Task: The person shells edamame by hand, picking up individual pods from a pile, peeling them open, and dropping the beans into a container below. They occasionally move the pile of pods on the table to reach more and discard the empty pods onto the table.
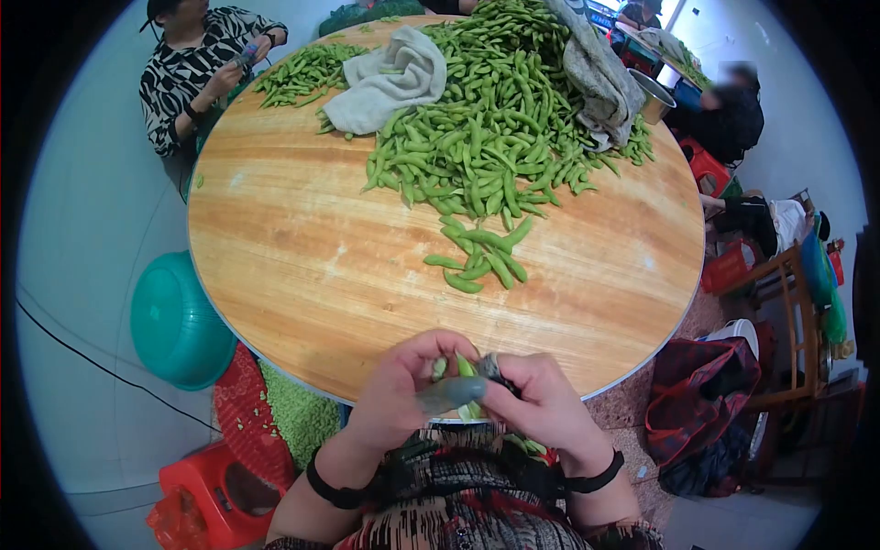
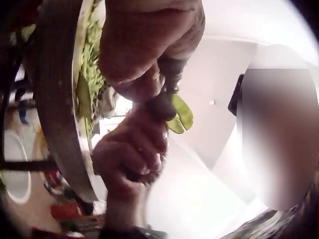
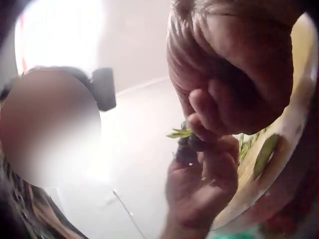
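1. location: from where i stand, the slim green bean pod (image 1: 466,367) is between both hands, at the near edge of the round, wood-topped table (image 1: 293,302).
2. grip: left hand (image 1: 399,390) and right hand (image 1: 545,399) pinch the pod narrowly, fingers curled; exact fingertip contact is hidden.
3. handling: probably light, flexible and slightly slippery; the shell, seemingly split at one end, should tear easily.
4. hold points: best taken near the ends, along the seam; firm mid-pod pressure could bruise any beans.
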`<state>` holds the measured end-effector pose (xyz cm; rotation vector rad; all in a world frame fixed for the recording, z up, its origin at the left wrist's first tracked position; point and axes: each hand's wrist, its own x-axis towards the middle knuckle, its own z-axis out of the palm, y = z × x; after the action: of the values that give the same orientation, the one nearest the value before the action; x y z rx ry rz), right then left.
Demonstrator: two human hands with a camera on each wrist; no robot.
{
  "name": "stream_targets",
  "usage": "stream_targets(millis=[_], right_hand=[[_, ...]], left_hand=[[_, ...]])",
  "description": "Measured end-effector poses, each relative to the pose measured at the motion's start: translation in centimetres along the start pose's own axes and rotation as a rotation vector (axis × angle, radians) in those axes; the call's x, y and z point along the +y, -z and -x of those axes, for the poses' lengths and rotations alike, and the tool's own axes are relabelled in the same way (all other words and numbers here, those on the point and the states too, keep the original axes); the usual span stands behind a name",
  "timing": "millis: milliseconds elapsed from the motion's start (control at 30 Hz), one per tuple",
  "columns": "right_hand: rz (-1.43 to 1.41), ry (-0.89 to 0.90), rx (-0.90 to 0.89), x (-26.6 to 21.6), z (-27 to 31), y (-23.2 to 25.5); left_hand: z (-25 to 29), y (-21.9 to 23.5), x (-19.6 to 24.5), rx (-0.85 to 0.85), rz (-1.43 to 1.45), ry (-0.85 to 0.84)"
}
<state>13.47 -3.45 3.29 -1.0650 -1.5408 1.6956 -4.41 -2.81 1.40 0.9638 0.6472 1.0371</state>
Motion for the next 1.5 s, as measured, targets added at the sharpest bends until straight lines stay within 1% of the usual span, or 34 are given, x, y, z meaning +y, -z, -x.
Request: stream_targets(millis=[33,67,100,133,167,233,300,333,367,433,467,500,533,567,600,633,667,700,733,767,833,867,900,967,1000,1033,1067,1100,1167,1200,1333,1400,1433,1500], right_hand=[[0.459,0.22,0.164,-0.2,-0.4,-0.3],[0.552,0.25,0.206,-0.6,-0.7,-0.6],[0.548,0.245,0.209,-0.9,-1.1,-0.6],[0.335,0.112,0.192,-1.2,-1.6,-0.4],[0.123,-0.021,0.172,-1.4,-2.1,-0.3],[0.056,-0.017,0.174,-0.5,-3.0,0.0],[0.788,0.204,0.361,0.1,-3.3,0.1],[0.787,0.204,0.362,-0.1,-3.1,0.2],[0.813,0.165,0.239,-0.6,-2.8,0.5],[0.856,0.076,-0.011,-1.0,-2.1,0.9],[0.906,0.163,0.107,-1.2,-2.6,1.0],[0.905,0.161,0.112,-1.1,-3.6,1.4],[1.021,0.183,0.266,-0.7,-5.0,1.9],[1.135,0.207,0.422,-0.5,-5.9,2.2],[1.136,0.21,0.428,-0.7,-6.4,2.2],[1.233,0.184,0.396,-1.0,-6.9,2.2],[1.33,0.157,0.361,-1.1,-7.2,2.1],[1.332,0.158,0.362,-1.0,-7.3,2.0],[1.396,0.134,0.345,-0.7,-7.3,2.0],[1.458,0.105,0.327,-0.6,-7.1,1.9],[1.482,0.139,0.31,-0.6,-6.9,1.8],[1.504,0.179,0.29,-0.7,-6.8,1.8],[1.504,0.183,0.294,-0.8,-6.6,1.8],[1.196,0.312,0.303,-0.8,-5.7,2.0],[1.199,0.315,0.3,-0.8,-5.1,2.0],[0.878,0.245,0.215,-0.9,-4.3,1.9],[0.554,0.172,0.132,-1.0,-3.5,1.6],[0.549,0.171,0.131,-1.2,-2.8,1.2],[-0.108,-0.133,0.01,-2.0,-1.4,0.5],[-0.218,-0.141,0.002,-2.2,-1.0,0.3],[-0.363,-0.156,0.001,-1.4,-0.4,0.5],[-0.315,-0.131,0.001,-0.9,-0.3,0.7],[-0.317,-0.13,0.003,-0.6,-0.3,0.8],[-0.318,-0.088,-0.014,-0.1,-0.2,1.0]], left_hand=[[0.0,-0.2,0.2,0.001,0.0,0.006],[-0.1,-0.2,0.3,0.091,-0.133,-0.007],[-0.2,-0.3,0.5,0.18,-0.267,-0.02],[-0.4,-0.5,1.3,0.21,-0.316,-0.021],[-0.7,-0.3,1.7,0.211,-0.313,-0.014],[-1.0,0.8,2.6,0.343,-0.133,-0.055],[-1.0,3.5,2.6,0.399,-0.157,-0.089],[-1.0,4.6,2.3,0.453,-0.179,-0.123],[-0.9,5.2,1.7,0.452,-0.18,-0.123],[-0.2,5.7,0.7,0.494,-0.646,-0.188],[-0.1,5.4,0.5,0.489,-0.644,-0.183],[-0.1,4.1,0.8,0.333,-0.902,-0.199],[-0.2,3.1,0.8,0.168,-1.156,-0.217],[-0.2,2.4,0.6,-0.039,-1.111,-0.232],[-0.1,1.8,0.4,-0.244,-1.06,-0.244],[0.0,1.2,0.3,-0.246,-1.064,-0.249],[0.2,0.6,0.2,-0.327,-0.898,-0.162],[0.4,0.2,0.1,-0.404,-0.729,-0.075],[0.6,0.0,0.0,-0.292,-0.646,-0.003],[0.7,0.1,-0.6,-0.296,-0.644,-0.002],[0.6,0.2,-0.9,-0.004,-0.322,-0.064],[-0.3,0.8,-0.3,0.271,-0.298,0.021],[-0.9,1.1,0.1,0.27,-0.301,0.019],[-1.5,1.5,0.7,0.296,0.223,0.09],[-1.6,0.8,1.0,0.345,0.291,0.124],[-1.7,0.7,0.7,0.35,0.294,0.123],[-1.7,0.6,0.2,0.268,0.307,0.144],[-1.7,0.6,0.0,0.183,0.316,0.166],[-1.8,0.4,-0.2,0.19,0.301,0.133],[-1.8,0.3,-0.2,0.194,0.288,0.098],[-1.6,-0.1,-0.3,0.207,0.183,0.088],[-1.6,-0.7,-0.6,0.255,0.029,-0.023],[-1.5,-1.0,-0.9,0.253,0.027,-0.021],[-1.5,-1.3,-1.5,0.281,-0.278,-0.209]])
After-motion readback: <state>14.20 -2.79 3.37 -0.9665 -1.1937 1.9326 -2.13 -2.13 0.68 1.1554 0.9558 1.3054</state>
